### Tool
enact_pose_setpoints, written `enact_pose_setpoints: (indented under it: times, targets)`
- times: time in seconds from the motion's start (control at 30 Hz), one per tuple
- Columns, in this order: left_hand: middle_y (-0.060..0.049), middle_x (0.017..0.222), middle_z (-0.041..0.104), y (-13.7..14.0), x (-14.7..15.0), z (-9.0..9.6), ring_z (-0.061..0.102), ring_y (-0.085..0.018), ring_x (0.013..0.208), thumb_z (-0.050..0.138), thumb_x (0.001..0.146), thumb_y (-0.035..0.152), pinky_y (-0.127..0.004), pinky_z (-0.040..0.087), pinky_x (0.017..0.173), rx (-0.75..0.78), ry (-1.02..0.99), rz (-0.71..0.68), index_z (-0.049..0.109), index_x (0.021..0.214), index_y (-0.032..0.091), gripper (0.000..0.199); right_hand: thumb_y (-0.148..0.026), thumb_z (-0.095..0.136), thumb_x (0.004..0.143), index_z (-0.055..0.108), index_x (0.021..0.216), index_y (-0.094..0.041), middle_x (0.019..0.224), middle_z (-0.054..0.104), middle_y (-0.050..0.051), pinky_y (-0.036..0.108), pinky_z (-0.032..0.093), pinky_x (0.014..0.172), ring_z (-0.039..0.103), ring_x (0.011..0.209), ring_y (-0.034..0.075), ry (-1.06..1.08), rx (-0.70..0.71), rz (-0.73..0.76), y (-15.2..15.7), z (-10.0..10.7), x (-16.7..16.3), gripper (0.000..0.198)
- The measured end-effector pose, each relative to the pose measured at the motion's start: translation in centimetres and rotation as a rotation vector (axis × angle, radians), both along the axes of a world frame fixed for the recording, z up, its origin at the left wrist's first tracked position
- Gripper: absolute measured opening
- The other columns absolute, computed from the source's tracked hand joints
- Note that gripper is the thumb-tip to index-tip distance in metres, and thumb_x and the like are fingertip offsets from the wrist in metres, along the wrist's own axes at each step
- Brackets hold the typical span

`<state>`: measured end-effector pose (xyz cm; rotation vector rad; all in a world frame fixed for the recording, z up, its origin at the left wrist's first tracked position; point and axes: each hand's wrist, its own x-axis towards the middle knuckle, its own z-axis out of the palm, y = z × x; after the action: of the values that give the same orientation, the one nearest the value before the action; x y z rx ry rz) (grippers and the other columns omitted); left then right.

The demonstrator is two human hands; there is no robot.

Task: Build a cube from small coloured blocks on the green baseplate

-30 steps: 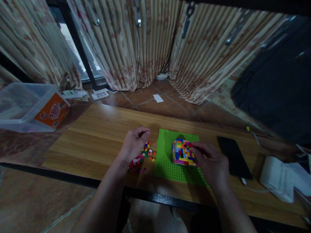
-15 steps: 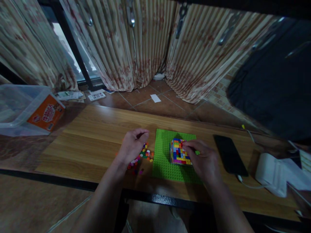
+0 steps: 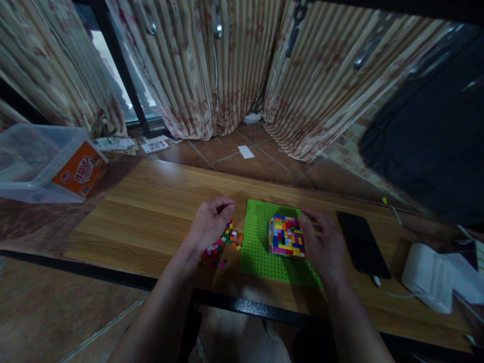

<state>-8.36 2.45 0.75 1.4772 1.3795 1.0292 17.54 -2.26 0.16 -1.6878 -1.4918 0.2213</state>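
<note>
Brick block (image 3: 286,236) on the green baseplate (image 3: 257,264), your right hand (image 3: 327,247) at its right side.
Block sits near the plate's middle, presumably so the studs keep it steady; boxy, multicoloured, mostly yellow, blue, red and pink on top, with a few dark spots that may be gaps or dark bricks. Your right hand is loosely open, thumb and fingers apart, no brick visible between them; can't tell if it touches the block. Loose bricks (image 3: 228,236) lie left of the plate, likely for short reach. Your left hand (image 3: 207,222) hangs over them, fingers curled nearly closed; can't tell if it has one. Bench (image 3: 151,212) carries it all, dark phone (image 3: 363,244) off right.
</note>
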Motion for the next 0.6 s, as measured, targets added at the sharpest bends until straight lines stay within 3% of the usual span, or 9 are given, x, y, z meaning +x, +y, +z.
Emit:
enact_pose_setpoints:
  times: [0.2,0.6]
  targets:
    - [-0.001,0.075,0.069,-0.1,0.1,0.4,0.059,-0.015,0.068,0.060,0.082,0.033,-0.025,0.044,0.066,-0.024,-0.024,0.010,0.076,0.095,0.016,0.027,-0.055,0.051,0.091,0.071,0.106,-0.018,0.107,0.071,0.012,0.046,0.048,0.092,0.063,0.102,0.027,-0.035,-0.069,0.033,0.8,-0.7,-0.5,0.044]
    - [-0.001,0.077,0.071,-0.1,0.0,0.3,0.061,-0.016,0.071,0.060,0.081,0.032,-0.025,0.045,0.068,-0.011,-0.026,0.021,0.076,0.091,0.016,0.024,-0.055,0.054,0.087,0.074,0.093,-0.019,0.090,0.074,0.008,0.038,0.051,0.078,0.066,0.082,0.023,0.029,-0.161,0.074,0.7,-0.4,-1.3,0.042]
